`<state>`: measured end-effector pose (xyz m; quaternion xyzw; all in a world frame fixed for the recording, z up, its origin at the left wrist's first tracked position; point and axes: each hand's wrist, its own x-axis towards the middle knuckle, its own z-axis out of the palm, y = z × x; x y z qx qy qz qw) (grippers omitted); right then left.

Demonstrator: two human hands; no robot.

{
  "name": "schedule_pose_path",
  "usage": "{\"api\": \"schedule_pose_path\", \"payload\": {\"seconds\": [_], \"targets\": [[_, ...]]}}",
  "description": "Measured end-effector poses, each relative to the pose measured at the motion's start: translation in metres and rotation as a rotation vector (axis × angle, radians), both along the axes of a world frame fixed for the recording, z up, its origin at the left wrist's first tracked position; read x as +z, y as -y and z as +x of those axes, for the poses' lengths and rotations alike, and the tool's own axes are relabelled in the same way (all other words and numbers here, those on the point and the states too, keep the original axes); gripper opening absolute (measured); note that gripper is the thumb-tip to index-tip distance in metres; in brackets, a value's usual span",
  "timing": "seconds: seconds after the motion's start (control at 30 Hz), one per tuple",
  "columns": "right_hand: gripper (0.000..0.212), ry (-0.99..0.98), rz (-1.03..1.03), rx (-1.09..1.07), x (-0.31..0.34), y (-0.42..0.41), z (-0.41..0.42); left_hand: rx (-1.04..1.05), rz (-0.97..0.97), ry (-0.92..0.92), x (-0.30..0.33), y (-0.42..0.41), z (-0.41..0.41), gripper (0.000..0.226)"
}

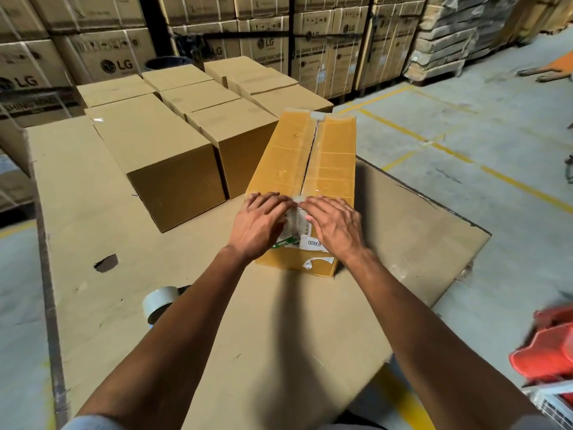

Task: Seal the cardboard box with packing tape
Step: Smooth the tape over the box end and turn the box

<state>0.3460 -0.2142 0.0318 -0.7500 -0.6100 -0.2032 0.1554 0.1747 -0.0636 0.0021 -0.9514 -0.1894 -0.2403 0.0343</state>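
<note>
A long yellow-brown cardboard box [328,156] lies on a flat cardboard sheet [93,212], its top flaps meeting in a dark centre seam. Clear tape covers parts of the top and runs over the near edge. My left hand [260,225] and my right hand [335,225] lie flat on the box's near end, on either side of the seam, fingers spread and pressing on the tape strip [297,221] between them. A roll of packing tape [159,304] stands on the sheet by my left forearm, partly hidden by it.
Several plain closed boxes [161,156] stand in rows on the sheet to the left and behind. Stacked LG cartons [310,45] line the back. Bare concrete floor with yellow lines [465,156] lies to the right. A red object [548,346] sits at the right edge.
</note>
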Motion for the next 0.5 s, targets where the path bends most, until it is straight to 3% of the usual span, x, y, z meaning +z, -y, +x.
{"api": "schedule_pose_path", "payload": {"seconds": [0.13, 0.4, 0.5], "targets": [[0.04, 0.006, -0.065, -0.041, 0.004, -0.004, 0.001, 0.062, 0.026, -0.045, 0.003, -0.003, 0.007, 0.056], [0.073, 0.063, -0.264, -0.165, 0.015, -0.022, -0.01, 0.185, 0.051, -0.189, 0.011, 0.003, 0.023, 0.076], [0.069, 0.026, -0.252, -0.156, 0.016, -0.019, -0.015, 0.172, 0.014, -0.154, 0.006, 0.011, 0.015, 0.08]]}}
